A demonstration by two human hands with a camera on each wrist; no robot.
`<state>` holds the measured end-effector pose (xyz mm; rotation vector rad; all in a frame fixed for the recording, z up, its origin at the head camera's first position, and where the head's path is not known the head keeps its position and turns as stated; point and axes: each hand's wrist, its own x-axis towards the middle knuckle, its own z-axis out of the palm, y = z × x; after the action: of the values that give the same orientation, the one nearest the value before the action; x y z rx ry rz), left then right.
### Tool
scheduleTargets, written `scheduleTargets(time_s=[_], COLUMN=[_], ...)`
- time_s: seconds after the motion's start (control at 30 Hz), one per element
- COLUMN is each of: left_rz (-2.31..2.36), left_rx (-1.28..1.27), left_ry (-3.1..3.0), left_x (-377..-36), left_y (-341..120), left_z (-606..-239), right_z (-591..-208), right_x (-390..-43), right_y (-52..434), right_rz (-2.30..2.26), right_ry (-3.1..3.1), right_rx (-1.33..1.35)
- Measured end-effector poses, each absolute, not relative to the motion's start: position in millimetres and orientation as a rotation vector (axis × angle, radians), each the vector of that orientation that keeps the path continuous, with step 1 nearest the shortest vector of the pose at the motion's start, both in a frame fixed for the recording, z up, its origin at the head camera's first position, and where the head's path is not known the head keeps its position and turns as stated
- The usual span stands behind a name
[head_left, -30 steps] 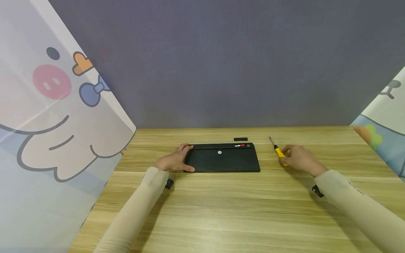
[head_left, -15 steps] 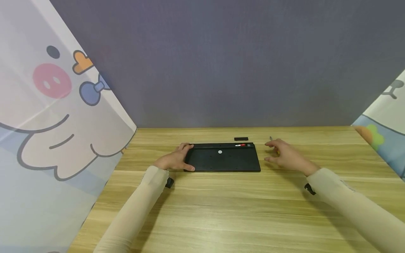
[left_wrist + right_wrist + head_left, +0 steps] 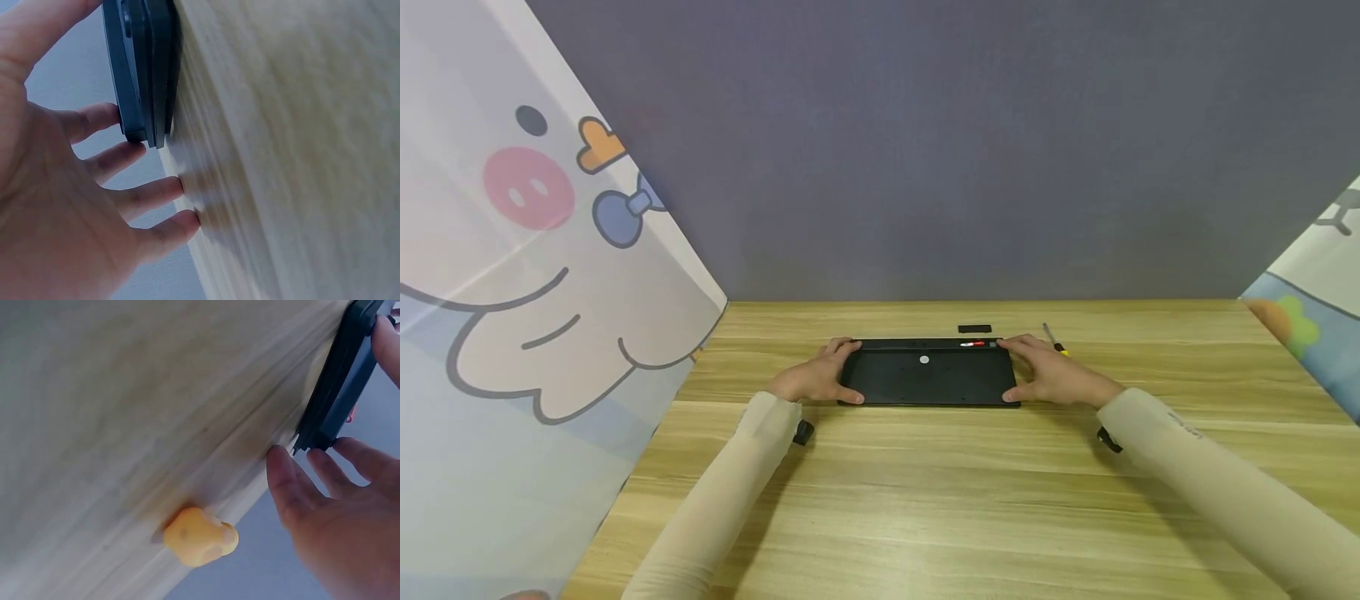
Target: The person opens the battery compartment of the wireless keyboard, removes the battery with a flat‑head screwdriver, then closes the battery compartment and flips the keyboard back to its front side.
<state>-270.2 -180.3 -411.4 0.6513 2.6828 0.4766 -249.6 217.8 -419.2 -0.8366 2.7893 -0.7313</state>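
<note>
A black keyboard (image 3: pixel 891 379) lies with its underside up on the wooden table, a round white sticker on it. In a slot along its far edge sits a small red and silver battery (image 3: pixel 972 343). My left hand (image 3: pixel 815 377) grips its left end, thumb at the near corner and fingertips at the far one. At the other end my right hand (image 3: pixel 1052 373) holds it the same way. Partly hidden behind the right hand lies a screwdriver (image 3: pixel 1060 347); its yellow handle (image 3: pixel 197 537) shows in the right wrist view, apart from the fingers.
A small black cover (image 3: pixel 974 328) lies on the table (image 3: pixel 910 492) just beyond the keyboard. Behind the table's far edge stands a grey panel (image 3: pixel 925 150). Cartoon-printed sheets (image 3: pixel 550 333) flank the table on both sides.
My right hand has let go of the screwdriver, leaving it on the table, and moved left to grip the keyboard's right end. The left hand has kept its place.
</note>
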Motion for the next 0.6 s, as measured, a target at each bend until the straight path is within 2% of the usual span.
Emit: scheduleTargets(time_s=[0.3, 0.6], left_rz=[0.430, 0.335], left_rx=[0.738, 1.049], left_ry=[2.772, 2.746], left_x=[-270, -275], left_y=[-168, -109], left_z=[-399, -382], right_z=[-419, -424], right_x=[-249, -249], right_y=[216, 216], right_rz=[-0.701, -0.689], right_ry=[2.775, 2.773], right_rx=[-0.799, -0.789])
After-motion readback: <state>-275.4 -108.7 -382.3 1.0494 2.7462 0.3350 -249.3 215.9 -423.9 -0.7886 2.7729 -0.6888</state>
